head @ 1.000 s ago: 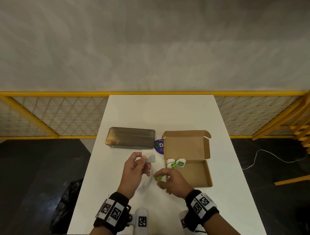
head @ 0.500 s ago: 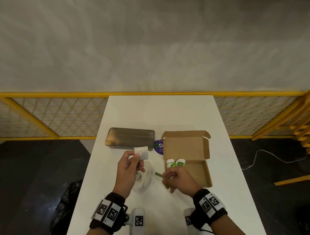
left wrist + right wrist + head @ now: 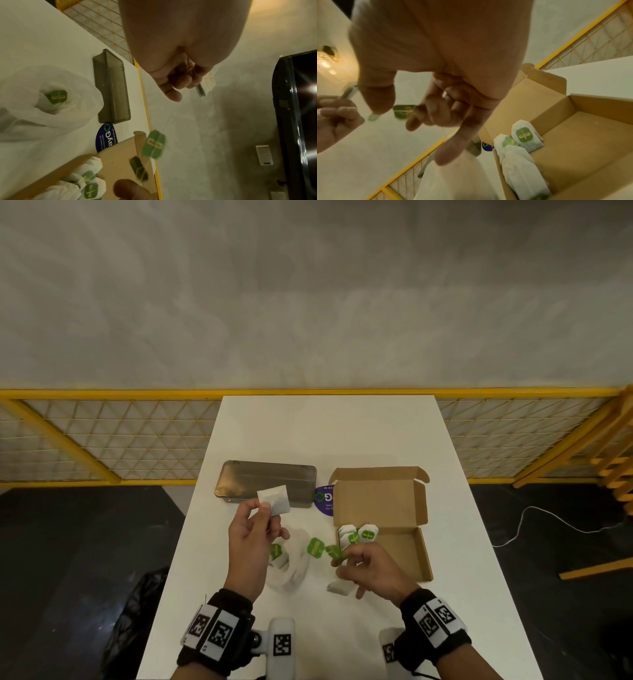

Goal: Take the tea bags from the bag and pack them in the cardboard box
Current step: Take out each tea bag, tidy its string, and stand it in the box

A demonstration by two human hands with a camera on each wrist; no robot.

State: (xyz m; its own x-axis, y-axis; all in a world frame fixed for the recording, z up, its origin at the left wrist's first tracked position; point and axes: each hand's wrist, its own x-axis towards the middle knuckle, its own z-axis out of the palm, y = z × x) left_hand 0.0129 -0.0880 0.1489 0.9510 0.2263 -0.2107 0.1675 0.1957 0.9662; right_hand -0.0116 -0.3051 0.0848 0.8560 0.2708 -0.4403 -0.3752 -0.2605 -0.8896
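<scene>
My left hand is raised over the table and pinches a white tea bag by its corner. The bag's thread runs down to a green tag that swings free. My right hand pinches a second green tag just left of the open cardboard box. Another white tea bag lies under that hand. Several tea bags stand in the box's far left corner. The thin white plastic bag lies between my hands with a tagged tea bag inside.
A closed grey case lies on the white table behind my left hand. A purple sticker sits between the case and the box. The box lid stands open at the back. A yellow mesh fence runs behind the table.
My left hand has lifted its tea bag higher and further back. The right hand has drawn its tag right towards the box, and the two tags have come apart.
</scene>
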